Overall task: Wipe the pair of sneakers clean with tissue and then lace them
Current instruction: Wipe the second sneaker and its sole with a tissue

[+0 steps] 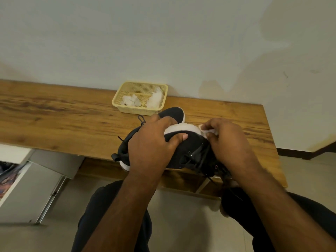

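Note:
A black sneaker (189,151) with a white sole lies tipped on its side at the table's front edge, its dark laces hanging loose. My left hand (152,142) grips it across the upper and sole. My right hand (227,139) pinches a small white tissue (207,130) against the white sole near the toe. The second black sneaker (174,113) lies just behind, mostly hidden by my left hand, with its lace (141,119) showing to the left.
A yellow plastic basket (120,99) holding crumpled white tissues stands at the back of the wooden table (54,113), against the wall. Grey metal cabinets (36,188) stand low at the left. My knees sit below the table edge.

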